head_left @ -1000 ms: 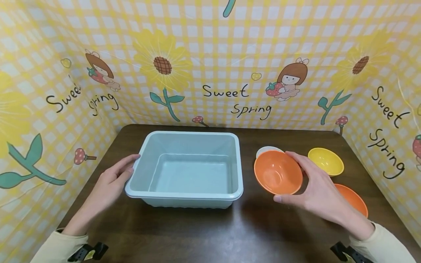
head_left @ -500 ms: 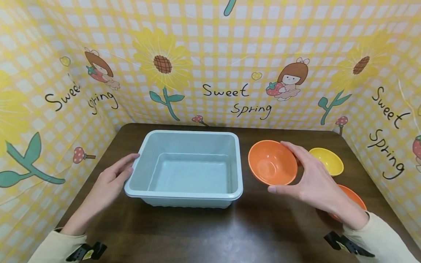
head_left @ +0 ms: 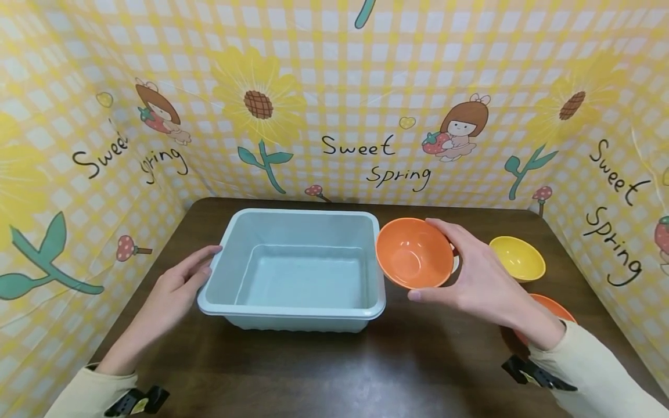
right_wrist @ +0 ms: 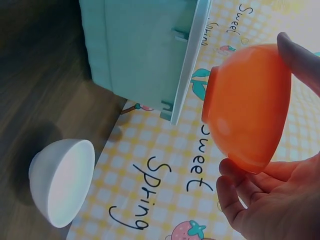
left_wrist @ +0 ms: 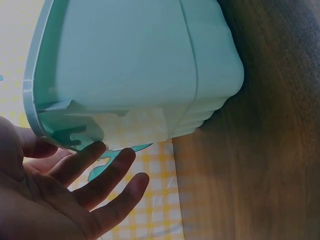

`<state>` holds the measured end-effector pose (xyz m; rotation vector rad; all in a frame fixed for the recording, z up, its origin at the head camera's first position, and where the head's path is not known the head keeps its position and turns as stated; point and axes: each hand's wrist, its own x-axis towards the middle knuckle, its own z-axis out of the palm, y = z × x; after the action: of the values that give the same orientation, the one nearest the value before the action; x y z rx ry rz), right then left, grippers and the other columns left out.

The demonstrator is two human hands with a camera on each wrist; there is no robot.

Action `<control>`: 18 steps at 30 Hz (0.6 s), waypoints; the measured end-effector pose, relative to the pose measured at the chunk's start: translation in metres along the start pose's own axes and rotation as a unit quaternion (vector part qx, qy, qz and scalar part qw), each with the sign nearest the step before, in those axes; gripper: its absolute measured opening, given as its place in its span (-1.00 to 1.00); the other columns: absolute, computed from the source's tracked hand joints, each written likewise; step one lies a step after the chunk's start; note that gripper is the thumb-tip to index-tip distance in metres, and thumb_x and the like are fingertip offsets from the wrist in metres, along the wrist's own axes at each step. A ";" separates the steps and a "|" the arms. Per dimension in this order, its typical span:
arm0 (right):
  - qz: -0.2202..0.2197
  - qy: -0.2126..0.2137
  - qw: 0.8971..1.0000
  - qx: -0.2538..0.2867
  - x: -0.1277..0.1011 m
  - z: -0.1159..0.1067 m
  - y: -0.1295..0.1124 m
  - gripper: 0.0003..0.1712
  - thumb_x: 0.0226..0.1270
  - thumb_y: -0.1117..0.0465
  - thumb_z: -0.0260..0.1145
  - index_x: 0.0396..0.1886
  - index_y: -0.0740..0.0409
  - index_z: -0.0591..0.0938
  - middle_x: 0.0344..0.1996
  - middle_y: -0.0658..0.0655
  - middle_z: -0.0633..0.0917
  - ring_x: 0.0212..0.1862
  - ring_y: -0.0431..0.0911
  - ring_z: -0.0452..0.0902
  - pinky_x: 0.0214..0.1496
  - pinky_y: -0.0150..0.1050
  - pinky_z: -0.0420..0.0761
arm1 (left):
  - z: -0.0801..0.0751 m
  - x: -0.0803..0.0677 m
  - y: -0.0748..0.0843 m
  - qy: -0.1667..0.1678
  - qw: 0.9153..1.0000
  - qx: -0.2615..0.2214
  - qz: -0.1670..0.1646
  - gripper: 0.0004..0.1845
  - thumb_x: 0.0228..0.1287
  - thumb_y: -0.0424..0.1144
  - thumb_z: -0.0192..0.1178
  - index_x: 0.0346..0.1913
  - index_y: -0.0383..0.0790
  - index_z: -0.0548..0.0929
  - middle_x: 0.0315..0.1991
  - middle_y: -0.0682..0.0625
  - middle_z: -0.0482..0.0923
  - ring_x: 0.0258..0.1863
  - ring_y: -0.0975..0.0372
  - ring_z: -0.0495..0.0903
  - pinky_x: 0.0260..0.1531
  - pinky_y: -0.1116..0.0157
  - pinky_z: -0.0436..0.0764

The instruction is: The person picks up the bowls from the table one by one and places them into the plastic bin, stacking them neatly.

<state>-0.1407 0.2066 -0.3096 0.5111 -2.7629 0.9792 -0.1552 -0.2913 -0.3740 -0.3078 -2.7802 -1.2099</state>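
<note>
An orange bowl point(head_left: 413, 252) is held by its rim in my right hand point(head_left: 475, 273), thumb on one side and fingers on the other. Its mouth faces up toward the head camera, and it overlaps the right rim of the light blue plastic basin point(head_left: 308, 319). In the right wrist view, the orange bowl point(right_wrist: 250, 105) hangs clear above the table. My left hand point(head_left: 177, 284) touches the basin's left rim with relaxed fingers; the left wrist view shows several fingertips beside the basin's outer wall point(left_wrist: 130, 55). Nothing lies inside the basin.
A white bowl point(right_wrist: 65, 182) sits on the table, mostly hidden behind my right hand in the head view. Farther right stand a yellow bowl point(head_left: 517, 258) and a second orange bowl point(head_left: 554, 307), partly covered by my right forearm. Checked yellow cloth point(head_left: 334, 104) walls the dark wooden table point(head_left: 324, 371).
My right hand has carried the orange bowl leftward and slightly farther away, from over the white bowl to the basin's right rim. My left hand and the basin have stayed in place.
</note>
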 end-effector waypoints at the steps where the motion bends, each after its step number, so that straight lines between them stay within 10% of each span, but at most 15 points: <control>1: -0.003 0.000 1.000 0.000 0.001 0.001 0.000 0.33 -0.19 -0.38 0.73 0.58 -0.04 0.36 0.28 -0.01 0.57 0.06 -0.04 0.55 0.01 0.05 0.59 | 0.000 0.000 0.000 -0.001 1.000 0.000 0.000 -0.52 0.72 -0.18 -0.02 0.57 -0.16 0.41 0.30 -0.28 0.60 0.06 0.64 0.50 -0.14 0.55 0.49; 11: -0.024 0.000 1.000 0.010 0.016 0.003 -0.006 0.29 -0.19 -0.33 0.76 0.56 -0.04 0.39 0.27 -0.04 0.57 0.06 -0.05 0.53 0.02 0.04 0.57 | 0.000 0.000 -0.001 -0.003 1.000 -0.001 -0.001 -0.52 0.72 -0.18 -0.03 0.57 -0.15 0.40 0.31 -0.26 0.60 0.07 0.60 0.52 -0.13 0.54 0.50; 18: -0.037 -0.006 0.999 0.030 0.026 0.006 -0.013 0.23 -0.19 -0.24 0.79 0.53 -0.11 0.43 0.26 -0.10 0.57 0.11 -0.11 0.55 0.07 0.03 0.59 | 0.000 0.000 -0.001 -0.006 1.000 0.003 -0.005 -0.51 0.73 -0.18 -0.04 0.58 -0.15 0.39 0.32 -0.27 0.59 0.18 0.20 0.62 -0.12 0.53 0.51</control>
<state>-0.1603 0.1859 -0.2998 0.6264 -2.7115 1.0466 -0.1550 -0.2919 -0.3747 -0.3020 -2.7982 -1.2053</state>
